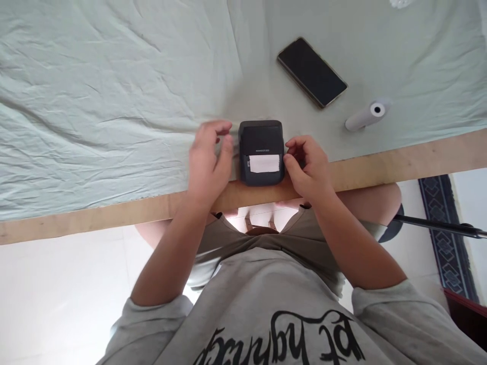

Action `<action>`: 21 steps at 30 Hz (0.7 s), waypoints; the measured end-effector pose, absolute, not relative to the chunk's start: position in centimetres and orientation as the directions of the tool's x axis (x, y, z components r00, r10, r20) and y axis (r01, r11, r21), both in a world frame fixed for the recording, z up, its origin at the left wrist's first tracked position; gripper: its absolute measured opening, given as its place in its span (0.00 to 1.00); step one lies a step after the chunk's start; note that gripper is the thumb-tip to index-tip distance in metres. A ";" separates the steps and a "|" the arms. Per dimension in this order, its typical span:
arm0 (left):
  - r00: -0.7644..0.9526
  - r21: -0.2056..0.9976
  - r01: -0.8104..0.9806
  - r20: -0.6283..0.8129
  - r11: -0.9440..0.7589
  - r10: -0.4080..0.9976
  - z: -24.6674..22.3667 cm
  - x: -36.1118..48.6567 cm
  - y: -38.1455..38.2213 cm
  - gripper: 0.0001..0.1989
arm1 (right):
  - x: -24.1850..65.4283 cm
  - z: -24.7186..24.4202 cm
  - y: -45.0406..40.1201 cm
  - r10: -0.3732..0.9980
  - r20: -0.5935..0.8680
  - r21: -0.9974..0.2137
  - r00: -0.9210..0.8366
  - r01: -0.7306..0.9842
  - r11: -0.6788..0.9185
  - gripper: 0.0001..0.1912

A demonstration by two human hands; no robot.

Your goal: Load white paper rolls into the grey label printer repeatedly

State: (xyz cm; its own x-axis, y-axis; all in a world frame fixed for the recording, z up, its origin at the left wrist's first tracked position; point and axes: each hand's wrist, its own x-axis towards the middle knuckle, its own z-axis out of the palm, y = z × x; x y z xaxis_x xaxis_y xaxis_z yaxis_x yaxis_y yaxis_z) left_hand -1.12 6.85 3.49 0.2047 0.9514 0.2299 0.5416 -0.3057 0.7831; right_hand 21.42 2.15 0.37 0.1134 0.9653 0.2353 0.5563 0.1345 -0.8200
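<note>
A small black receipt printer sits at the front edge of the table, with a short piece of white paper showing at its slot. To its left is my left hand, slightly blurred, thumb and fingers apart and a small gap short of the printer. My right hand is at the printer's right side, its fingers loosely bent and the thumb apart from the forefinger. Those fingertips are at or touching the printer's edge; I see nothing held between them.
Beyond the printer to the right lies a dark smartphone. A white paper roll lies near it, its dark core facing up. Wrinkled pale green cloth covers the table up to a bare wooden edge. A white object is cut off at top right.
</note>
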 end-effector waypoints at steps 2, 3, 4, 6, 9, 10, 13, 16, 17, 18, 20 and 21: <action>0.316 0.727 0.611 0.140 -0.314 0.938 2.6 -1.6 6.1 0.29 | 21.4 0.3 2.2 0.960 0.257 -0.803 0.114 0.578 0.146 0.13; 0.369 0.700 0.637 0.090 -0.323 0.925 2.3 -1.7 5.7 0.35 | 21.5 0.2 2.2 0.958 0.266 -0.792 0.108 0.591 0.153 0.16; 0.414 0.675 0.657 0.047 -0.335 0.909 2.1 -1.7 5.3 0.43 | 21.5 0.3 2.2 0.958 0.270 -0.780 0.092 0.604 0.162 0.18; 0.474 0.633 0.686 -0.012 -0.360 0.880 2.0 -1.6 4.6 0.55 | 21.5 0.4 2.2 0.965 0.257 -0.762 0.044 0.623 0.174 0.22; 0.491 0.583 0.717 -0.030 -0.384 0.871 2.1 -1.3 3.9 0.62 | 21.5 0.7 2.2 0.979 0.202 -0.755 -0.023 0.633 0.171 0.24; 0.488 0.572 0.724 -0.028 -0.387 0.872 2.1 -1.3 3.7 0.62 | 21.5 0.7 2.1 0.982 0.188 -0.747 -0.033 0.644 0.165 0.25; 0.483 0.554 0.729 -0.002 -0.400 0.876 1.8 -1.2 3.1 0.59 | 21.4 0.7 1.7 0.983 0.179 -0.702 -0.039 0.695 0.155 0.28; 0.471 0.561 0.720 0.037 -0.409 0.881 1.4 -1.4 2.6 0.56 | 21.1 0.4 1.3 0.978 0.206 -0.673 -0.043 0.719 0.173 0.29; 0.468 0.567 0.716 0.043 -0.407 0.883 1.3 -1.5 2.5 0.56 | 21.0 0.3 1.1 0.976 0.213 -0.671 -0.044 0.720 0.179 0.29; 0.468 0.575 0.711 0.045 -0.406 0.883 1.3 -1.6 2.4 0.55 | 20.9 0.3 1.1 0.975 0.216 -0.670 -0.046 0.719 0.183 0.29; 0.474 0.589 0.700 0.039 -0.404 0.879 1.4 -1.7 2.5 0.55 | 20.7 0.4 1.0 0.976 0.214 -0.675 -0.039 0.716 0.177 0.29; 0.478 0.594 0.696 0.036 -0.403 0.878 1.5 -1.7 2.6 0.55 | 20.7 0.6 1.0 0.977 0.213 -0.680 -0.030 0.713 0.170 0.29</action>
